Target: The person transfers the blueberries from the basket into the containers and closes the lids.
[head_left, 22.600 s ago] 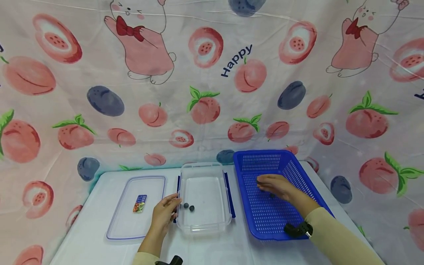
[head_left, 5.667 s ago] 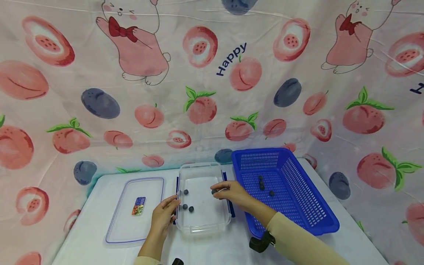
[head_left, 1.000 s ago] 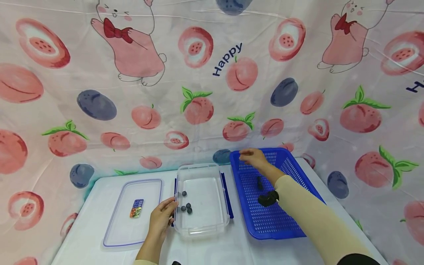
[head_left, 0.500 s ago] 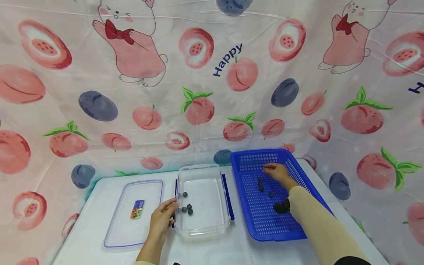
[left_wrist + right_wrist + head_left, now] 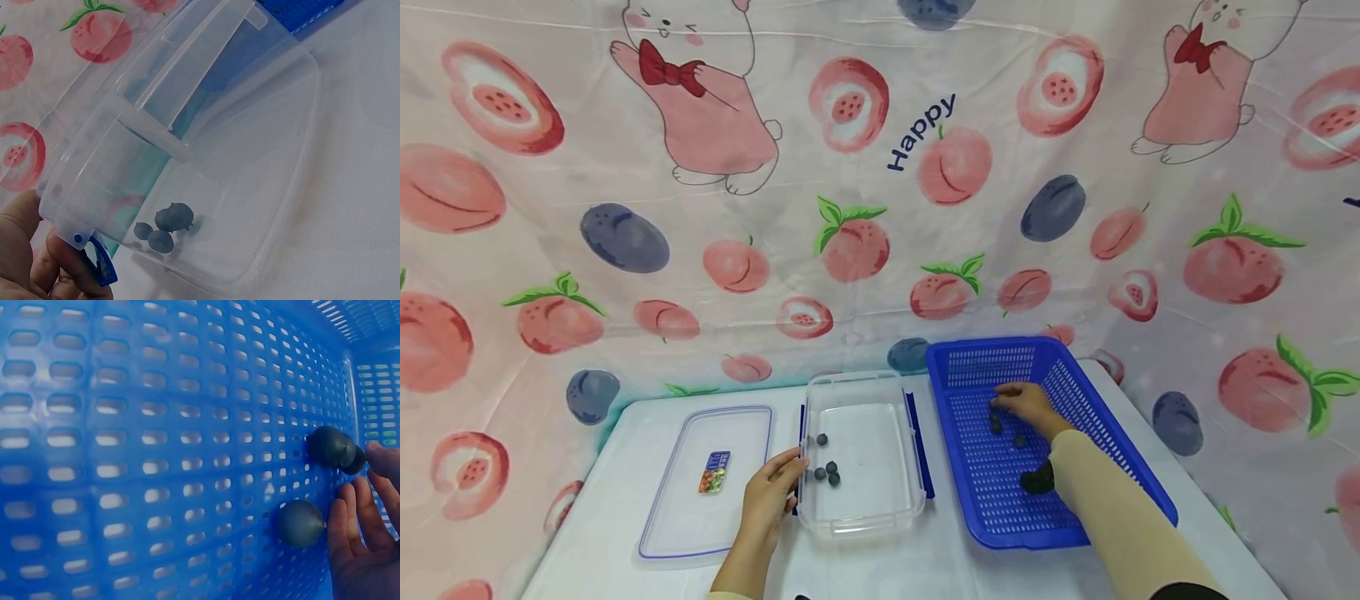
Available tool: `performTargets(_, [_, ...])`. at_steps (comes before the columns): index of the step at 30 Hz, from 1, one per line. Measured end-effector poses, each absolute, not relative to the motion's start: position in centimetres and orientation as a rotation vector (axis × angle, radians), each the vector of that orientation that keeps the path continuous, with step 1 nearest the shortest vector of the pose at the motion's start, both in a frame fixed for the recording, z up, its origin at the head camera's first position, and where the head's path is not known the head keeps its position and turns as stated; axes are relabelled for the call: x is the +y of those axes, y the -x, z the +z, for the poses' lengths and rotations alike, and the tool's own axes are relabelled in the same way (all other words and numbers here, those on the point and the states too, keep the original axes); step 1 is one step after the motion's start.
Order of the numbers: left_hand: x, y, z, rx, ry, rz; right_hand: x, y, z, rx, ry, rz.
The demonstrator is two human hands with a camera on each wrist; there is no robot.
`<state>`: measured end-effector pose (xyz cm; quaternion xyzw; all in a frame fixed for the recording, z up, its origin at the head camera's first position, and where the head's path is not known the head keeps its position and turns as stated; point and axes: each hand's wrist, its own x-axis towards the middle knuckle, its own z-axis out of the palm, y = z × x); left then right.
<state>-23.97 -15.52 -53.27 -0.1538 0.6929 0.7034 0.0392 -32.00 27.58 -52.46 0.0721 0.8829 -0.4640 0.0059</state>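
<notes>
My left hand [image 5: 767, 492] grips the left side of a clear plastic box [image 5: 876, 442], the thumb at its rim and fingers beside a blue latch [image 5: 100, 259]. Several dark blueberries [image 5: 160, 242] lie in the box near that side. Inside a blue perforated basket [image 5: 1022, 510], my right hand [image 5: 1026, 404] reaches down to a few more blueberries. In the right wrist view, its thumb is right at the farthest blueberry [image 5: 355, 461], partly hidden behind another blueberry [image 5: 326, 447]. A separate blueberry [image 5: 300, 523] lies close to the loosely bent fingers.
A clear lid [image 5: 673, 521] with a blue edge lies left of the box, bearing a colourful label [image 5: 714, 472]. The box's right blue latch [image 5: 922, 450] hangs outward beside the basket. A fruit-print cloth [image 5: 850, 350] hangs behind the white table.
Blueberries in the box have gone from two to several over the longer span. In the last second, my right hand has come down from the basket's back rim to the berries; the left keeps its grip.
</notes>
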Motion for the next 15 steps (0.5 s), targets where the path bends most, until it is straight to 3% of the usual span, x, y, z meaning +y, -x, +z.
performTargets(15, [-15.2, 24.2, -53.2, 2.121, 0.494, 2.161, 27.7, 33.3, -53.1, 2.853, -0.221, -1.333])
